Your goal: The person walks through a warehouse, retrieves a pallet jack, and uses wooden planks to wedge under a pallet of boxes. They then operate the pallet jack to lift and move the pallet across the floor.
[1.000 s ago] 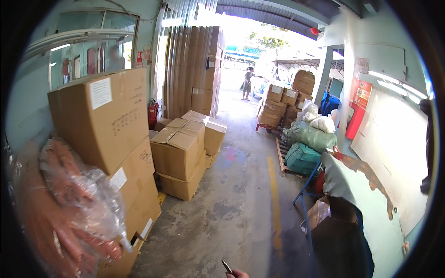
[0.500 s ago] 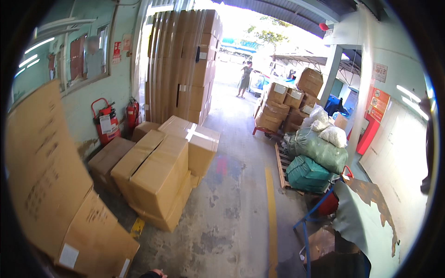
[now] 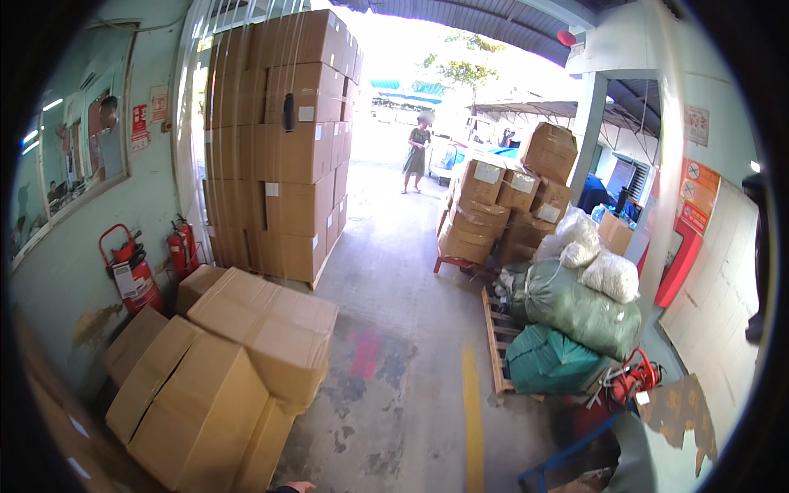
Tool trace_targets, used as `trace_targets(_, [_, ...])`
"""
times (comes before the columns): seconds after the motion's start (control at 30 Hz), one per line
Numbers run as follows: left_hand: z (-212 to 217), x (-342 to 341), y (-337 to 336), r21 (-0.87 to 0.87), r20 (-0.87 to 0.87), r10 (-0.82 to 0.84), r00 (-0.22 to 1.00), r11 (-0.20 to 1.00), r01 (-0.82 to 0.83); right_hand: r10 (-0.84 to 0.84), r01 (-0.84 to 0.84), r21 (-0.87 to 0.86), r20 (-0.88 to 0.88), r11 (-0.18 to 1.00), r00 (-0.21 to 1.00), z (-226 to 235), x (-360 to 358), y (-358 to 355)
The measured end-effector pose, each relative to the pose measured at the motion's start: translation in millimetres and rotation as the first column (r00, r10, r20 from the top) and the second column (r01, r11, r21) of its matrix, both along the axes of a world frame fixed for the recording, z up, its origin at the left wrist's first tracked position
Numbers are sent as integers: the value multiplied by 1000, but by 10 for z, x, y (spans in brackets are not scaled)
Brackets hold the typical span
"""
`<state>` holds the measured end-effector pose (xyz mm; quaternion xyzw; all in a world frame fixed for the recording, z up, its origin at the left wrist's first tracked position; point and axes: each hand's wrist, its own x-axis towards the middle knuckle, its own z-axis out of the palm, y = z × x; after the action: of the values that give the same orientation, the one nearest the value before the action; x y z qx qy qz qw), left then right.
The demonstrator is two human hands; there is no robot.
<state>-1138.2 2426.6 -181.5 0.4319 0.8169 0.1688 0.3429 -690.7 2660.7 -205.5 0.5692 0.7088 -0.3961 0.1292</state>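
At the lower edge, a small part of my left hand [image 3: 301, 486] shows beside a dark sleeve cuff. Its fingers are mostly cut off by the frame, so what it holds, if anything, is hidden. My right hand is out of view. Nearest to the left hand are the taped brown cardboard cartons [image 3: 193, 394] stacked on the floor at the left. Another carton [image 3: 267, 324] with tape across its top sits just behind them.
Tall stacked cartons [image 3: 300, 148] stand behind clear strip curtains. Red fire extinguishers [image 3: 138, 283] line the left wall. At right, a wooden pallet [image 3: 496, 345] bears green sacks [image 3: 575, 304]; cartons [image 3: 472, 209] rest on a red cart. A person [image 3: 417, 152] stands in the bright doorway.
My view has advanced toward the doorway; the left cartons and right pallet loom closer. The large cardboard sheet at left has mostly slipped out of view. The person in the doorway has lowered an outstretched arm.
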Motion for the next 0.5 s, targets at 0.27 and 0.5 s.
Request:
trace_targets(0.27, [273,-1210,2772,207,259,210,943,941,-266,-167,264,165,-448,950,878,760,-2371,4019])
trace_targets(0.5, [361,-2817,5611,445,402,72,913,856,-264,21,-32,73,157,997,987,366,-2967,5240])
